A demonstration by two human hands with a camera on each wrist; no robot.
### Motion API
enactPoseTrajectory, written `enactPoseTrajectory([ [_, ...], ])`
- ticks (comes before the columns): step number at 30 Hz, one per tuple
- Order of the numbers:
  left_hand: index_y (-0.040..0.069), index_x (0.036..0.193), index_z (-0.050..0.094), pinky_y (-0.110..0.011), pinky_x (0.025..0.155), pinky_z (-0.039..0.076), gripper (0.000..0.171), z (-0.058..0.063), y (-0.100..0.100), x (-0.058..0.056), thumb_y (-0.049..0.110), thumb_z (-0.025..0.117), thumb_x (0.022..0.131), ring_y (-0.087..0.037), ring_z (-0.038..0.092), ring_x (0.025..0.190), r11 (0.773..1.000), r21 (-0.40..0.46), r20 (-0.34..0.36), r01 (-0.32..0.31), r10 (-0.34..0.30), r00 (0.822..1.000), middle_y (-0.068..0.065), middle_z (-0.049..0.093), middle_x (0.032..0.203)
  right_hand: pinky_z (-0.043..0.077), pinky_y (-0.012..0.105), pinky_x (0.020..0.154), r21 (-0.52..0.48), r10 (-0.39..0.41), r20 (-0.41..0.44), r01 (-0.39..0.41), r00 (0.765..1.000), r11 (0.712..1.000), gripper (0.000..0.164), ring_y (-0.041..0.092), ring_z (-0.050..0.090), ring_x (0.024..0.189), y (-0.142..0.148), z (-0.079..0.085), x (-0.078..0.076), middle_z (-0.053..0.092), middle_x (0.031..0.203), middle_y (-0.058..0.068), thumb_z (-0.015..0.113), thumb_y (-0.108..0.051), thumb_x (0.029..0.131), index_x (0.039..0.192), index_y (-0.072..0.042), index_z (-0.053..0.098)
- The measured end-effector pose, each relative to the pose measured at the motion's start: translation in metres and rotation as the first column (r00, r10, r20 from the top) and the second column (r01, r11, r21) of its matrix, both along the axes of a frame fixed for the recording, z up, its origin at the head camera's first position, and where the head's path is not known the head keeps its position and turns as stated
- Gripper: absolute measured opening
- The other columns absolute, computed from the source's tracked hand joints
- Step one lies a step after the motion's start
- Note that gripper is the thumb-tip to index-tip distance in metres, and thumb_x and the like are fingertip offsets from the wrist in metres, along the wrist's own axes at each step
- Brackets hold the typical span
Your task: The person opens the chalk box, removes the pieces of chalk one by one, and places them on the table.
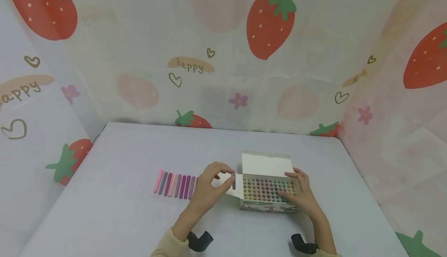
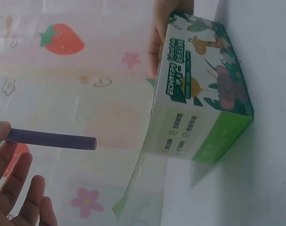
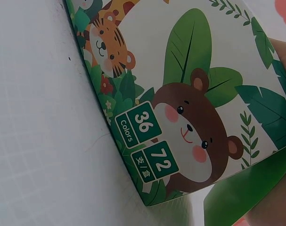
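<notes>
My left hand (image 1: 206, 189) pinches a purple chalk stick (image 2: 53, 139) by one end between thumb and finger, the other fingers spread apart. In the head view the chalk stick hangs over the side flap of the chalk box (image 1: 269, 206). The box stands lid up, packed with upright chalk sticks (image 1: 265, 189) in rows of many colours. Holding the box at its right end is my right hand (image 1: 304, 193), thumb over the chalk tops and fingers at the lid's base. Printed animals and leaves cover the box front (image 3: 194, 136) in the right wrist view.
Left of the box, several pink, purple and grey chalk sticks (image 1: 174, 183) lie in a row on the white table (image 1: 115, 210), partly behind my left hand. The opened lid (image 1: 265, 164) rises at the back. Strawberry-printed cloth (image 1: 223, 75) encloses the table's back and sides.
</notes>
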State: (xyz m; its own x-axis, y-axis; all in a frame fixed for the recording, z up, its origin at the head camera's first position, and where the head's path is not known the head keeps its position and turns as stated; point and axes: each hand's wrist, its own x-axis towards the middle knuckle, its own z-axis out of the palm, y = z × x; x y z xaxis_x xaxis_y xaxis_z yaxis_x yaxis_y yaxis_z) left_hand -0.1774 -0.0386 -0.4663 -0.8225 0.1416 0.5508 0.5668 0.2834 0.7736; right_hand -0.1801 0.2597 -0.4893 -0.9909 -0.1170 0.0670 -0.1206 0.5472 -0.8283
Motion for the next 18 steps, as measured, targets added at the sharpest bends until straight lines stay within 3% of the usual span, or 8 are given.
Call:
enactPoseTrajectory([
  [2,0.02,0.1,0.063,-0.033,0.076,0.045,0.016,-0.001,-0.007,0.0,0.019,0.068,0.085,-0.013,0.053,0.094,1.0,-0.017,-0.002,-0.007,0.007,1.0,0.007,0.061,0.1,0.016,0.073,0.094,0.004,0.003,-0.004,-0.003,1.0,1.0,0.061,0.05,0.01,0.134,0.0,-0.001,-0.001,0.01,0.147,0.022,0.073,-0.012,0.078,0.129,0.0,0.041],
  [9,0.018,0.101,0.063,-0.036,0.076,0.044,0.02,-0.004,-0.027,-0.002,0.014,0.07,0.083,-0.015,0.052,0.095,0.999,-0.034,0.01,-0.038,0.038,0.999,0.004,0.062,0.1,0.016,0.072,0.096,0.01,-0.001,-0.017,0.001,1.0,1.0,0.063,0.045,0.009,0.136,0.018,-0.033,-0.016,0.01,0.149,0.012,0.076,-0.023,0.077,0.129,-0.011,0.043],
  [18,0.02,0.101,0.063,-0.03,0.075,0.044,0.02,-0.003,-0.053,-0.003,0.015,0.069,0.083,-0.014,0.052,0.094,0.991,-0.097,-0.051,-0.088,0.084,0.995,0.008,0.061,0.1,0.016,0.072,0.096,0.011,-0.012,-0.009,0.012,1.0,1.0,0.064,0.044,0.01,0.137,0.018,-0.036,-0.017,0.01,0.149,0.011,0.076,-0.026,0.077,0.13,-0.013,0.042],
])
